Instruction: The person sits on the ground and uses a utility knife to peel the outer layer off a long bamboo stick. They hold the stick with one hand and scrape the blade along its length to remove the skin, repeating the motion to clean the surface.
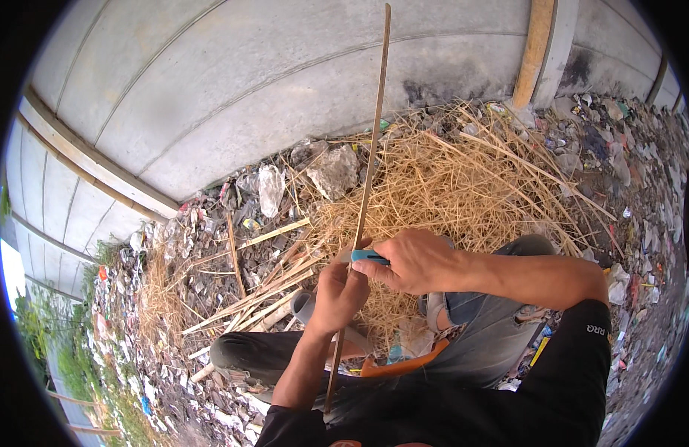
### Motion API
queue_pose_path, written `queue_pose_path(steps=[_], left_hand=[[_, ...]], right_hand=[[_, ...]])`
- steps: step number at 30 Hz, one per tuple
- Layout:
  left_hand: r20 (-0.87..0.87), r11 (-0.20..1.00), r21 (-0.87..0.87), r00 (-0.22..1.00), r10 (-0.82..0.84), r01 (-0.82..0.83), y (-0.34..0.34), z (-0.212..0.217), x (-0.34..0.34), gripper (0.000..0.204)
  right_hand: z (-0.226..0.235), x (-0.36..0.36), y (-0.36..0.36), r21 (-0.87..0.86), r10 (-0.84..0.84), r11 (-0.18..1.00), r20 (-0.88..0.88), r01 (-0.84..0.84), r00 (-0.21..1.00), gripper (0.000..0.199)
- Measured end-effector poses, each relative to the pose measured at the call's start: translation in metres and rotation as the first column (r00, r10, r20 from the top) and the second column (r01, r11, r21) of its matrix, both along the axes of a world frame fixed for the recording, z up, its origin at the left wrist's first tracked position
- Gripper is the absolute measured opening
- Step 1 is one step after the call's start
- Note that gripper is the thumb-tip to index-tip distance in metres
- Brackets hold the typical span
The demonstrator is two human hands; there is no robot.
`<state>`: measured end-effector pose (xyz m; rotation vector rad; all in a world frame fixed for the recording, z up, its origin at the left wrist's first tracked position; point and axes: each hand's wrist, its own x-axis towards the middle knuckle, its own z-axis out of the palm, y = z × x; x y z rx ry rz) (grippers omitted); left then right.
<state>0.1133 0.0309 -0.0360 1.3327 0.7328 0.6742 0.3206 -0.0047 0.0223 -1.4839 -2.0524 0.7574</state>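
Grey concrete wall (233,82) fills the upper frame, above a heap of dry straw (463,186) at centre right and littered ground (173,253) to the left. Long thin bamboo strip (367,186) runs from top centre down to the lap. Left hand (338,294) wraps its grip around the strip; right hand (413,261) clasps a blue-handled knife (368,257) against it.
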Motion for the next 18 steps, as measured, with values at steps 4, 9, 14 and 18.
queue_pose_path(steps=[4, 9, 14, 18], left_hand=[[-0.064, 0.991, 0.123, 0.996, 0.061, -0.053, -0.006, 0.006, 0.007, 0.026], [-0.242, 0.981, 0.181, 0.963, 0.119, -0.076, -0.007, 0.006, -0.001, 0.020], [-0.313, 0.956, 0.289, 0.940, 0.135, -0.041, -0.002, -0.001, -0.009, 0.022], [-0.205, 0.995, 0.088, 0.978, -0.037, 0.056, -0.027, 0.001, -0.017, 0.033]], right_hand=[[-0.020, 0.006, 0.008, 0.142, -0.011, 0.990, 0.027, 0.007, 1.000, 0.073], [-0.032, 0.012, 0.021, 0.090, -0.025, 0.996, 0.129, 0.014, 0.991, 0.075], [-0.032, 0.011, 0.029, 0.154, -0.060, 0.987, 0.153, 0.036, 0.986, 0.079], [-0.020, 0.065, 0.076, 0.109, -0.360, 0.931, 0.115, 0.348, 0.926, 0.076]])
